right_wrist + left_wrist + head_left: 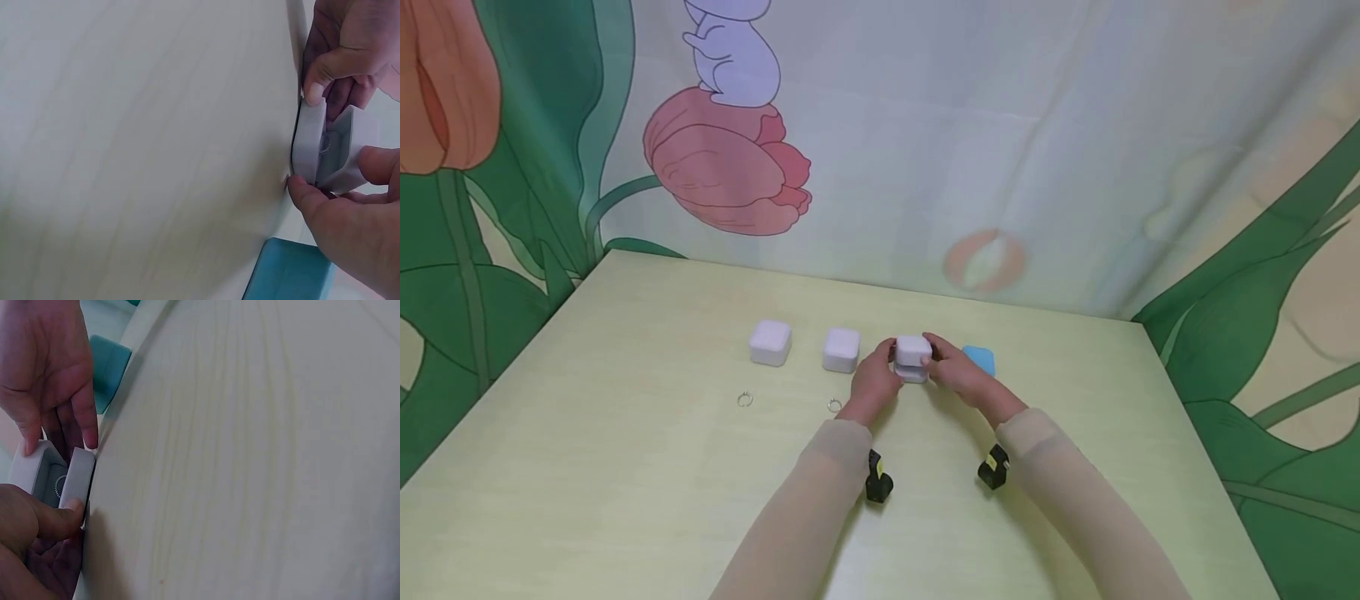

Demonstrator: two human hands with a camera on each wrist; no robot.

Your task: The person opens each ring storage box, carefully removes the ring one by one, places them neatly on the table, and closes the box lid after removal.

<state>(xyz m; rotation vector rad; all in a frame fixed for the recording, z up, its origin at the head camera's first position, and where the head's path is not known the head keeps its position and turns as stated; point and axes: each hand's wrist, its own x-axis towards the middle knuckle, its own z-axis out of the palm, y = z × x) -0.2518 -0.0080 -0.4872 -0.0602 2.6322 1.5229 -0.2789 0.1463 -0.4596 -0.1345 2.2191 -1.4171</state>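
A white ring box point(913, 350) stands partly open on the table, its lid raised over its base. My left hand point(876, 385) grips it from the left, the thumb on the base point(77, 478) in the left wrist view. From the right, my right hand point(957, 371) holds the box, with its thumb on the lid point(361, 134) and a finger by the base in the right wrist view. Between lid and base a ring point(60, 485) shows inside, also visible as a small beaded band point(325, 144) in the right wrist view.
Two more white boxes point(771, 342) point(841, 349) stand closed in a row to the left. In front of them lie two loose rings point(745, 399) point(835, 405). A blue box point(979, 360) sits just right of my right hand. Behind the table hangs a printed curtain point(880, 167).
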